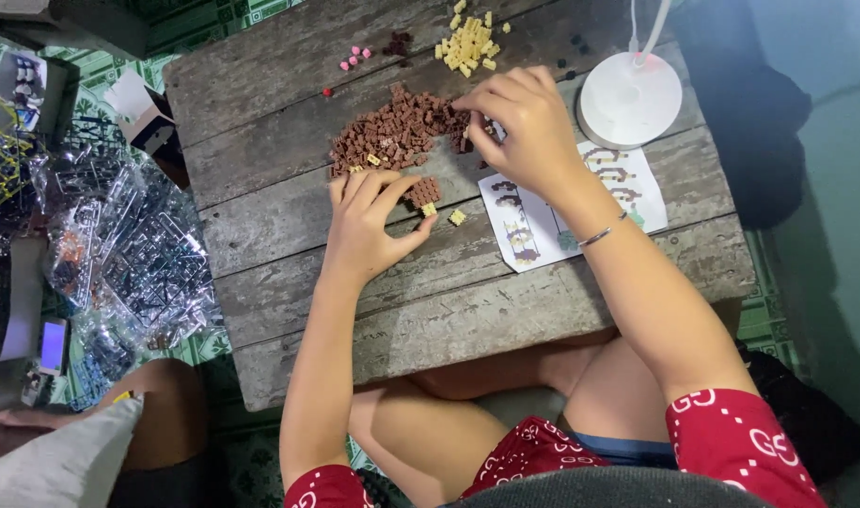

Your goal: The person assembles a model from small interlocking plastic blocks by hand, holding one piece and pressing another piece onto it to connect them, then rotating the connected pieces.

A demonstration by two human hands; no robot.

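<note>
On a low weathered wooden table lies a heap of small brown bricks. My left hand rests on the planks and pinches a small built brown block with a yellow piece under it. A loose yellow brick lies just right of it. My right hand reaches over the right edge of the brown heap, fingertips pinched together among the bricks; what they hold is hidden. A silver bangle circles that wrist. A printed instruction sheet lies under the right forearm.
A pile of pale yellow bricks and several pink bricks lie at the table's far edge. A white round lamp base stands at the far right. Clear plastic bags of parts cover the floor to the left, near another person's knee.
</note>
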